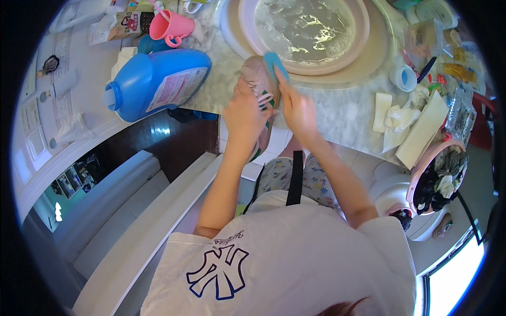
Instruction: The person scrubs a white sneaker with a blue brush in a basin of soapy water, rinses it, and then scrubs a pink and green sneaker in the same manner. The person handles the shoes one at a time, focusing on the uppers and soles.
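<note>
My left hand [246,114] grips a beige lace-up shoe [255,69] with green stripes, its toe pointing towards the basin. In my right hand [296,106] is a blue brush [275,65], held against the right edge of the shoe's toe; its bristles are hidden. Just beyond the toe, a pink plastic basin [363,31] of sudsy water [304,31] rests in the sink. A large blue detergent bottle [158,83] with its mouth uncapped lies or stands left of the shoe; which, I cannot tell.
The marble countertop [340,110] holds a pink mug [172,27] at the left. To the right are a blue-lined cap [403,78], a white bar [382,112], crumpled tissue [401,118] and several small containers. A pink bucket [413,189] of dark cloths stands below the counter's right end.
</note>
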